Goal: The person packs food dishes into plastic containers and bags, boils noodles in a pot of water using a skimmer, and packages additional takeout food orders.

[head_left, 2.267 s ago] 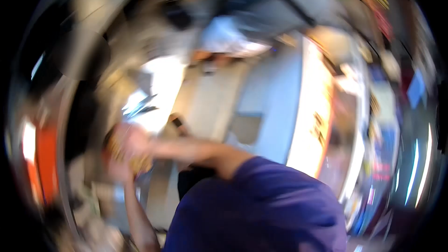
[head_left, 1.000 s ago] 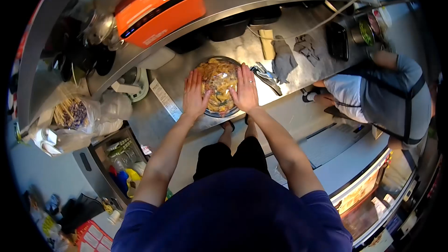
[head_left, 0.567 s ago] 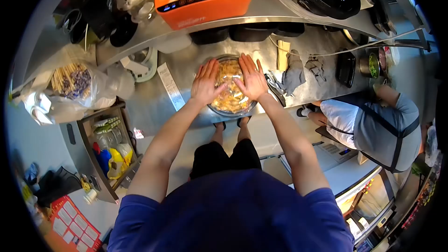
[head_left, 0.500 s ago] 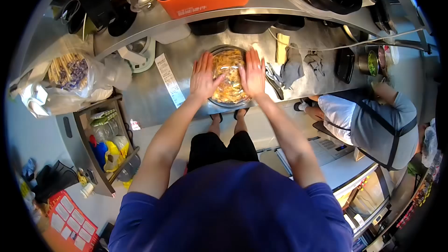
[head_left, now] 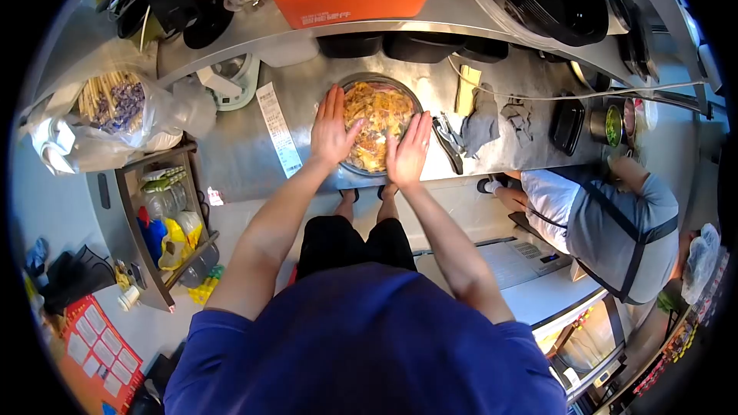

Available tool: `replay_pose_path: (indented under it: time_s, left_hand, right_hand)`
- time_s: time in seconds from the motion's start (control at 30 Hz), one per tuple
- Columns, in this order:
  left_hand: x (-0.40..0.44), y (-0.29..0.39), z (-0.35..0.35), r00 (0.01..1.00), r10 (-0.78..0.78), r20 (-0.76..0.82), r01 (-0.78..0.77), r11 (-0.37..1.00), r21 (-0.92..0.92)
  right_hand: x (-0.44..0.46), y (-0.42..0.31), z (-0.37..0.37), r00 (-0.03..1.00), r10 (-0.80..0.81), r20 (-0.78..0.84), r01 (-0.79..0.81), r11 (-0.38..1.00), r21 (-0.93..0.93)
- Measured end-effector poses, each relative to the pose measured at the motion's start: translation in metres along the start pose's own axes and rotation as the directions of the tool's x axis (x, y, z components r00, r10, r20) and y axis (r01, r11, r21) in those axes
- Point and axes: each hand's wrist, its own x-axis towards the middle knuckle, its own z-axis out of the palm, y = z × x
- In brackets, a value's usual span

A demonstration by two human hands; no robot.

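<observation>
- Steel counter [head_left: 503,152] carried the bowl [head_left: 373,78], full of food [head_left: 374,111].
- From where I stood, the left hand [head_left: 332,129] lay flat along the bowl's left rim, thumb spread.
- Right hand [head_left: 409,152] lay flat over its right rim, fingers straight, thumb apart.
- Receipt [head_left: 278,129] sat left of the bowl; cloth [head_left: 481,124], right.

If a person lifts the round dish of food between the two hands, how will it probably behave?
The dish is probably fairly heavy for its size, as food fills most of its width. Rolling seems unlikely, because it sits flat on the counter. Pale glints over the food hint at a smooth clear cover, so the top may be slippery.
</observation>
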Motion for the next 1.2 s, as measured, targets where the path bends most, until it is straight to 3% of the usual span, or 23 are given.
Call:
replay_pose_path:
  time_s: [0.2, 0.27, 0.3, 0.33, 0.37, 0.4, 0.47, 0.53, 0.67, 0.73, 0.8, 0.83, 0.87, 0.93, 1.0, 1.07, 1.13, 1.2]
  left_hand:
    - [-0.01, -0.001, 0.005, 0.994, -0.104, -0.037, 0.1, 0.989, -0.107]
    - [-0.001, -0.018, -0.002, 0.989, -0.14, -0.046, 0.131, 0.977, -0.169]
    - [0.006, -0.031, -0.016, 0.994, -0.098, -0.057, 0.087, 0.981, -0.173]
    - [0.014, -0.042, -0.024, 0.997, -0.053, -0.064, 0.041, 0.984, -0.174]
    - [0.026, -0.04, -0.035, 0.996, 0.019, -0.089, -0.043, 0.962, -0.271]
    - [0.034, -0.035, -0.038, 0.997, 0.007, -0.082, -0.03, 0.961, -0.273]
    - [0.061, -0.032, -0.032, 0.907, 0.354, 0.228, -0.318, 0.931, -0.18]
    - [0.065, -0.037, -0.017, 0.885, 0.38, 0.269, -0.346, 0.923, -0.168]
    - [0.046, -0.041, -0.007, 0.937, 0.295, 0.185, -0.272, 0.952, -0.141]
    - [0.037, -0.034, -0.007, 0.978, 0.154, 0.138, -0.126, 0.974, -0.19]
    - [0.015, -0.026, -0.007, 0.992, 0.091, 0.085, -0.069, 0.969, -0.235]
    - [0.005, -0.024, -0.002, 1.0, -0.006, 0.022, 0.011, 0.964, -0.266]
    - [-0.006, -0.022, 0.004, 0.993, -0.113, -0.029, 0.099, 0.948, -0.301]
    - [-0.022, -0.014, 0.009, 0.985, -0.156, -0.076, 0.123, 0.937, -0.328]
    - [-0.032, -0.011, 0.021, 0.959, -0.171, -0.224, 0.108, 0.957, -0.271]
    - [-0.04, -0.011, 0.027, 0.956, -0.187, -0.225, 0.118, 0.95, -0.289]
    - [-0.037, -0.001, 0.021, 0.929, -0.279, -0.244, 0.223, 0.947, -0.233]
    - [-0.032, -0.002, 0.012, 0.928, -0.267, -0.259, 0.225, 0.958, -0.179]
  right_hand:
    - [0.012, 0.006, -0.007, 0.993, -0.116, 0.031, 0.116, 0.993, -0.003]
    - [0.019, 0.004, -0.013, 0.987, -0.053, 0.151, 0.071, 0.991, -0.117]
    - [0.024, 0.003, -0.021, 0.986, -0.075, 0.149, 0.106, 0.972, -0.208]
    - [0.032, 0.001, -0.024, 0.988, -0.128, 0.092, 0.143, 0.971, -0.189]
    - [0.044, -0.002, -0.019, 0.971, -0.206, 0.118, 0.221, 0.967, -0.13]
    - [0.056, -0.004, -0.012, 0.948, -0.283, 0.146, 0.295, 0.953, -0.07]
    - [0.071, -0.01, -0.002, 0.922, -0.343, 0.18, 0.359, 0.931, -0.062]
    - [0.073, -0.013, 0.003, 0.898, -0.343, 0.276, 0.392, 0.909, -0.145]
    - [0.078, -0.01, 0.001, 0.859, -0.4, 0.319, 0.465, 0.871, -0.157]
    - [0.079, -0.014, -0.01, 0.834, -0.447, 0.324, 0.505, 0.855, -0.12]
    - [0.067, -0.015, -0.014, 0.93, -0.327, 0.165, 0.347, 0.931, -0.111]
    - [0.047, -0.019, -0.012, 0.979, -0.188, 0.075, 0.194, 0.977, -0.092]
    - [0.023, -0.024, -0.006, 0.998, -0.044, 0.04, 0.048, 0.994, -0.097]
    - [-0.014, -0.025, 0.018, 0.997, 0.077, 0.007, -0.077, 0.996, -0.053]
    - [-0.016, -0.024, 0.024, 0.996, 0.092, 0.017, -0.09, 0.993, -0.082]
    - [-0.01, -0.018, 0.027, 0.999, -0.013, 0.031, 0.017, 0.991, -0.13]
    - [-0.004, -0.017, 0.022, 0.999, -0.043, 0.031, 0.047, 0.989, -0.143]
    - [0.008, -0.01, 0.014, 0.985, -0.097, 0.14, 0.109, 0.991, -0.082]
